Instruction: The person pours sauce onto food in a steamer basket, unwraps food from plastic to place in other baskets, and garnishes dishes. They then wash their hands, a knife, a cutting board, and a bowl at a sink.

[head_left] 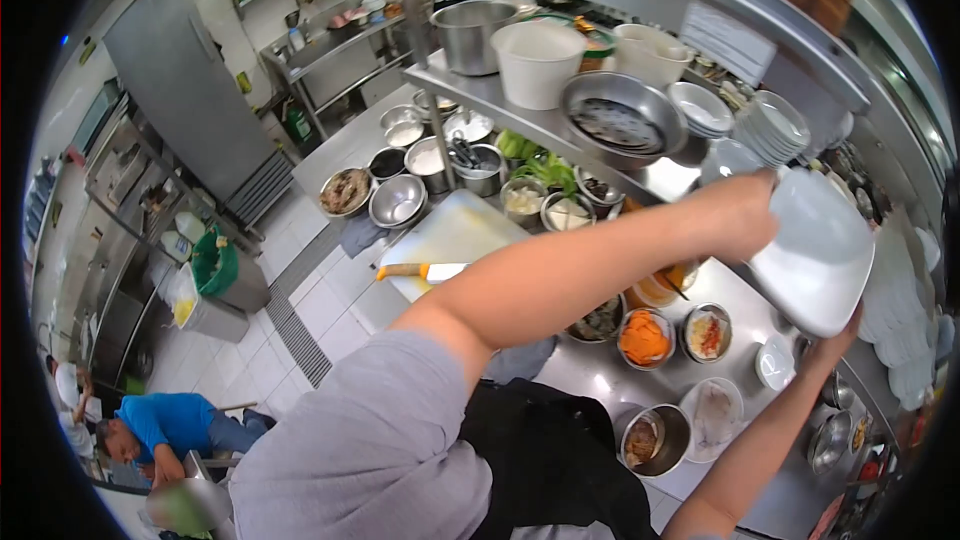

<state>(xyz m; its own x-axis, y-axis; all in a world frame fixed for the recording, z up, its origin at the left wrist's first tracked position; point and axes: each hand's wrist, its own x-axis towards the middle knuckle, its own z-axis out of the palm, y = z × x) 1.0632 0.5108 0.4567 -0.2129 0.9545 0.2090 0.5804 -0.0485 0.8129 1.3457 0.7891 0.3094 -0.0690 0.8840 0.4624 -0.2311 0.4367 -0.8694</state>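
Note:
A white squarish plate (822, 255) is held tilted at the right, beside the shelf. My left hand (745, 218) is closed on its upper left edge. At the lower right edge is my right hand (838, 342), gripping the rim, with most fingers hidden by the plate. Stacks of white plates (895, 290) stand close behind it. On the counter below sit a bowl of orange shreds (646, 338), a small white dish (775, 364) and a steel pot (655, 440) with food inside. My left forearm covers part of the counter.
An orange-handled knife (405, 271) lies on a white cutting board (465, 225). Several steel bowls (398, 200) stand beyond it. Above runs a steel shelf (455, 85) with a white tub (537, 60) and a wide steel bowl (620, 115). A person in blue (165, 425) bends at lower left.

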